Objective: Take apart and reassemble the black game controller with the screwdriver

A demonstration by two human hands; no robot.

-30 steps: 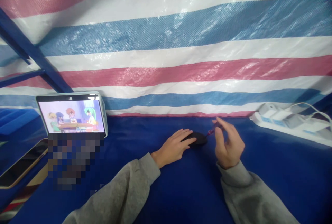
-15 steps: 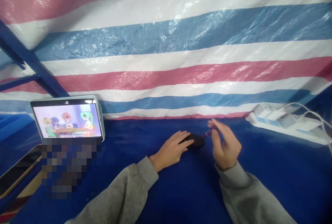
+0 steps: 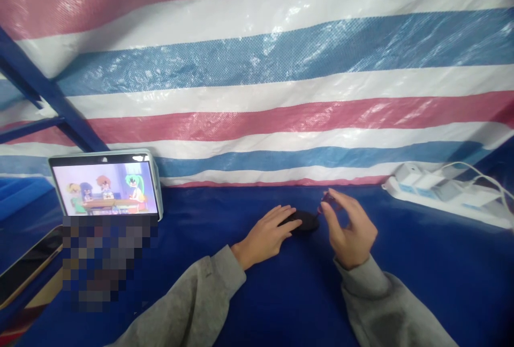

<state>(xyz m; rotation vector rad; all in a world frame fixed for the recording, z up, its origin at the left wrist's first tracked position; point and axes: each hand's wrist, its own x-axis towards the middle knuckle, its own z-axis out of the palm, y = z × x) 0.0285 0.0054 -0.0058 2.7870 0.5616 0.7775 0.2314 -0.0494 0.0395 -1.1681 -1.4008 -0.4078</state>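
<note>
Head view is showing the right hand [image 3: 353,230] drawing its thumb and index fingertips closer together than half a second ago, now pinching a small dark purple piece [image 3: 328,197], too blurred to make out fully. The left hand [image 3: 265,235] is keeping its place, fingers spread and resting on the left part of a black disc [image 3: 308,221] without wrapping round it. That closing pinch is probably giving the right hand a surer hold while the left is steadying the disc. The disc is lying flat on the blue table [image 3: 281,299], near the middle of its far edge; the purple piece is sitting just beyond the disc's right rim, between the right fingertips, apparently joined to the disc by a thin strand.
</note>
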